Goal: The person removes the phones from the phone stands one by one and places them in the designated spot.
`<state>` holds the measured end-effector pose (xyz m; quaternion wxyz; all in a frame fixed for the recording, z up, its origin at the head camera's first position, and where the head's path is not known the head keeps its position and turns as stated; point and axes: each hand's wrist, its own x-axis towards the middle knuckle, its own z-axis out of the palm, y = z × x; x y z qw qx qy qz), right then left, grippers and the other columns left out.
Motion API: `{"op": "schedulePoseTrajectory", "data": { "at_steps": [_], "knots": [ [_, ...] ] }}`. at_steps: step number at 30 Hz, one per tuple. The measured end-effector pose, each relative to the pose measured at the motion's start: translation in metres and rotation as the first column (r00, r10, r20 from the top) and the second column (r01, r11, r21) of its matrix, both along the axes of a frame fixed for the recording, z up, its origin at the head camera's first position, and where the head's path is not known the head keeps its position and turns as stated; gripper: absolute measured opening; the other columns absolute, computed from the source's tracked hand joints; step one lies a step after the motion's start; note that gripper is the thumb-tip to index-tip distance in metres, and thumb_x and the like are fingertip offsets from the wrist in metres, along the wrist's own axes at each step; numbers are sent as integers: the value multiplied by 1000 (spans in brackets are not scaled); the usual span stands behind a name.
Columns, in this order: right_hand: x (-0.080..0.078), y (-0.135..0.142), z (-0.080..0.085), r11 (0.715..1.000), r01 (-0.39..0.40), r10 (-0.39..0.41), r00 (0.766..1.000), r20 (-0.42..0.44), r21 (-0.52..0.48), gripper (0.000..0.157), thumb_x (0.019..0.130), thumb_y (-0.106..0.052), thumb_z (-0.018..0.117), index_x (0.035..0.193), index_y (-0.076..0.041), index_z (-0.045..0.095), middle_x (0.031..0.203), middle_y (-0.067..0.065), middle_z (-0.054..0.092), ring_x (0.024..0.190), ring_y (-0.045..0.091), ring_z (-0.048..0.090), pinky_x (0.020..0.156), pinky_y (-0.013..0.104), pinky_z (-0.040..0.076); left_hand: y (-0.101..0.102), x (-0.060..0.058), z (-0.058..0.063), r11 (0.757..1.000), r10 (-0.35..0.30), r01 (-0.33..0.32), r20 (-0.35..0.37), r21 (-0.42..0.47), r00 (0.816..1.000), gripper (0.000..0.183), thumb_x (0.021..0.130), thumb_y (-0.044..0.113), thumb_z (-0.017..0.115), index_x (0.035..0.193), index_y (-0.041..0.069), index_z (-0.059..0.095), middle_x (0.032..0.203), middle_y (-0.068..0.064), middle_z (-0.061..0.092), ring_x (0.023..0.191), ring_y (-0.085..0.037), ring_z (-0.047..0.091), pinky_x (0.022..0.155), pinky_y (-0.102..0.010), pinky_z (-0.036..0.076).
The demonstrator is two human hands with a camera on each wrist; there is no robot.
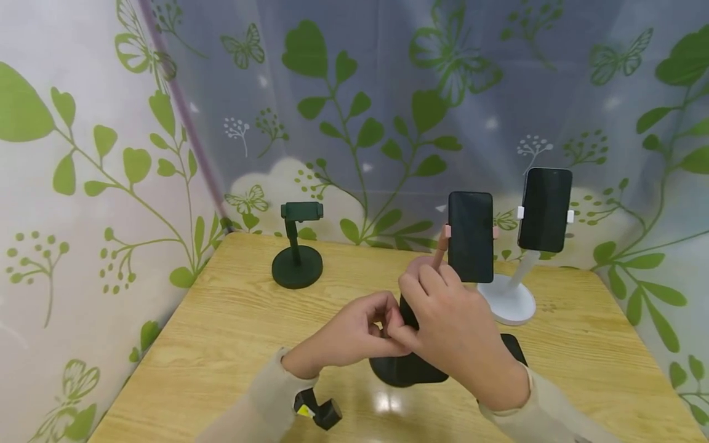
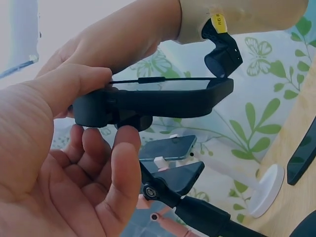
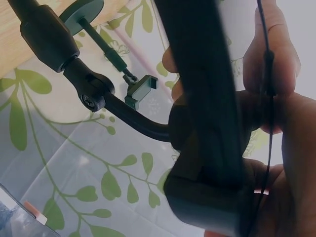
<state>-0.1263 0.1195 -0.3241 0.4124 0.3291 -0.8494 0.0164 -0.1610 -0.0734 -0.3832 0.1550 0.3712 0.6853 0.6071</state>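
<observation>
Green stand (image 1: 296, 267) left, untouched. Left hand (image 1: 351, 329) pinches black holder (image 2: 168, 103) between thumb and fingers; holder sits between both hands, above the counter (image 1: 221, 332). Right hand (image 1: 460, 314) looks curled round its other side, contact partly hidden. Neither steadies the base (image 1: 386, 371); uneven pull could swing the joint (image 2: 150, 191) or tip everything.

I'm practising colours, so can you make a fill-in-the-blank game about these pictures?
In the head view, the leftmost stand is coloured ____.
The rightmost stand is coloured ____ and holds a phone.
The other upright phone sits in a stand coloured ____.
The left hand pinches a clamp coloured ____.

Missing words: green, white, pink, black.
</observation>
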Motion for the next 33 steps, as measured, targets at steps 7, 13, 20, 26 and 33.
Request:
{"op": "schedulePoseTrajectory", "data": {
  "at_steps": [7, 13, 20, 26, 33],
  "knots": [
    [1, 2, 0, 1000, -10, 10, 1000, 30, 8, 19, 86, -27, 59, 87, -7, 56, 75, 3, 48, 60, 20, 37, 43, 22, 15, 2, -3, -3, 998, -57, 57, -24, 18, 998, 19, 93, 8, 76, 100, 8, 58, 88, -2, 58, 73, -10, 54, 62, -24, 48],
    [2, 2, 0, 1000, -10, 9, 1000, 23, 17, 19, 83, -25, 60, 88, -7, 57, 76, 4, 48, 61, 20, 38, 43, 21, 17, 6, -5, -7, 989, -129, 129, -2, 70, 992, 18, 94, 2, 73, 106, 3, 59, 93, -2, 61, 78, -8, 59, 71, -25, 55],
    [3, 3, 0, 1000, 2, -3, 1000, 23, 18, 22, 79, -24, 66, 89, -6, 57, 76, 4, 47, 61, 19, 36, 42, 21, 16, 9, -6, -9, 968, -203, 196, 33, 156, 979, 17, 95, -3, 69, 104, -5, 55, 90, -2, 59, 76, -8, 58, 74, -24, 54],
    [3, 1, 1, 1000, 9, -9, 1000, 29, 13, 20, 81, -24, 61, 89, -7, 55, 77, 4, 47, 60, 18, 32, 42, 20, 14, 8, -7, -10, 964, -222, 212, 50, 159, 974, 19, 96, -1, 68, 111, -6, 57, 95, -2, 61, 81, -9, 60, 77, -24, 54],
    [5, 1, 4, 999, 27, -29, 997, 74, 26, 22, 88, -27, 58, 90, -7, 53, 84, 7, 51, 62, 19, 32, 41, 20, 15, 1, -5, -9, 972, -195, 194, -3, 130, 981, 16, 97, 4, 69, 95, 0, 53, 83, 0, 51, 71, -9, 46, 65, -20, 39]
  ]
}}
